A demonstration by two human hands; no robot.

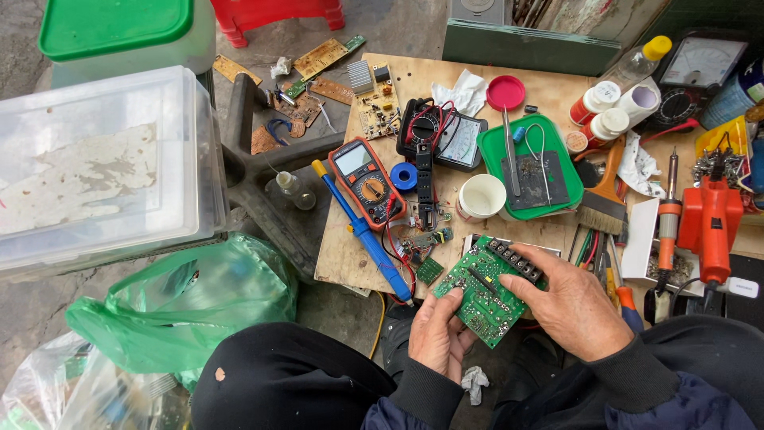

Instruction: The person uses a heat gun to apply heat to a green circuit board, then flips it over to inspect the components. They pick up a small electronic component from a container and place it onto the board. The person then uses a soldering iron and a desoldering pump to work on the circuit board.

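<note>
Both hands grip a green circuit board [487, 291] over the tabletop [414, 87] edge: left hand [438, 330] fingers closed on its lower corner, right hand [573, 306] fingers curled over its right edge, hiding that part. Beyond the fingers, a green tray [532, 167] holds tweezers and a dark pad; beside it a white cup [482, 196], contents unclear

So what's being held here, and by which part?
A green circuit board, held in both hands: the left hand grips its lower-left edge, the right hand its right edge by the black terminal strip.
</note>
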